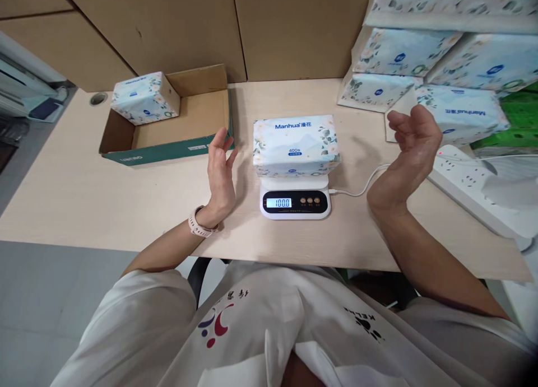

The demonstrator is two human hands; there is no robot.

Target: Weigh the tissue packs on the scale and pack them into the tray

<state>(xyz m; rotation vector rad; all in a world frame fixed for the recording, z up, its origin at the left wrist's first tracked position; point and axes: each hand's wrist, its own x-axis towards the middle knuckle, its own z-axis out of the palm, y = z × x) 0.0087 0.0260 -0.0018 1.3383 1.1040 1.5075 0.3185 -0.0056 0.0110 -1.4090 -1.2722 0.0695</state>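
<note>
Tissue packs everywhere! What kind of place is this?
Probably a packing or checking desk in a small workroom. A tissue pack sits on a digital scale, more packs are stacked at the right, and an open cardboard box holds another.

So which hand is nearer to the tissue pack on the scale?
Left. The left hand is just beside the tissue pack, not touching; the right hand is farther off.

Bright, even overhead light; soft shadows on the desk; sharp centre, with edges bowed (wide-angle lens) and slightly blurred.
</note>
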